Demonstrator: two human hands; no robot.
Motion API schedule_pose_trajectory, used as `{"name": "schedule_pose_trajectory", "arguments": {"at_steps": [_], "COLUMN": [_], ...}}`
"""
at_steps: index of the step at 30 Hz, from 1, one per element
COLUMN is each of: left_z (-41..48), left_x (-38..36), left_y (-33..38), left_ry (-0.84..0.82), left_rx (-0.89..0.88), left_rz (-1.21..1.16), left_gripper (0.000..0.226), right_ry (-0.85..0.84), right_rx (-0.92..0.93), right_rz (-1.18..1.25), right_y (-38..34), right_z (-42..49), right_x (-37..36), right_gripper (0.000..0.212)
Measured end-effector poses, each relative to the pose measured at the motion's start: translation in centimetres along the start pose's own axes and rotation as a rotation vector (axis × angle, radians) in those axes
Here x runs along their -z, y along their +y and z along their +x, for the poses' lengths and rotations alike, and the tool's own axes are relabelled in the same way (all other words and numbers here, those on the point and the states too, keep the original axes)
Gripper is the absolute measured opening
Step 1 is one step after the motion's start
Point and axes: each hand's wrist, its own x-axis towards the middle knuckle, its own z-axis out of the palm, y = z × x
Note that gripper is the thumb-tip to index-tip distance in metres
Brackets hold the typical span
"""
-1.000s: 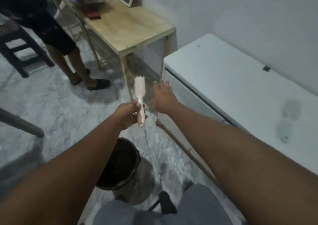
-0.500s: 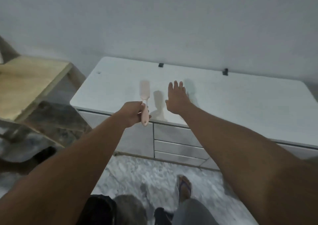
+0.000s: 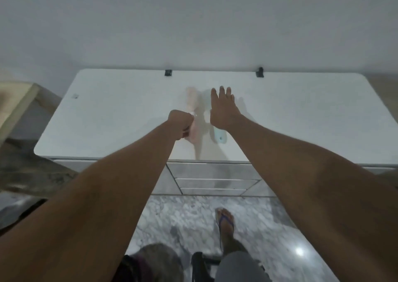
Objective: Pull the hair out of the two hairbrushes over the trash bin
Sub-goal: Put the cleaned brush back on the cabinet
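Note:
My left hand is closed around the handle of a pale pink hairbrush, whose blurred head points away from me over the white dresser top. Just to its right, my right hand is stretched out flat with fingers apart, low over the dresser. A light blue brush handle pokes out on the dresser from under my right wrist; the rest of that brush is hidden by the hand. The trash bin is out of view.
The dresser has drawers facing me and two dark brackets at its back edge against the wall. A wooden table corner is at the left. My sandalled foot stands on marble floor.
The view swung from the floor and bin up to the dresser. Both hands moved forward over the dresser top, the pink brush still in my left hand. The blue handle came into sight.

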Motion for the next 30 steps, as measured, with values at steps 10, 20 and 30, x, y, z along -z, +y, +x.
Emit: {"name": "schedule_pose_trajectory", "arguments": {"at_steps": [10,20,30], "left_z": [2.9,2.8,3.0], "left_x": [-1.8,-1.1,-0.6], "left_y": [0.0,-0.2,-0.8], "left_ry": [0.086,0.190,0.118], "left_rx": [-0.220,-0.280,-0.364], "left_rz": [0.380,0.669,0.673], "left_gripper": [0.023,0.025,0.019], "right_ry": [-0.021,-0.003,-0.015], "right_rx": [-0.026,-0.037,-0.022], "right_rz": [0.022,0.060,0.084], "right_y": [1.2,0.8,0.1], "right_z": [1.4,1.4,1.2], "right_x": [-0.8,-1.1,-2.1], "right_gripper": [0.077,0.072,0.067]}}
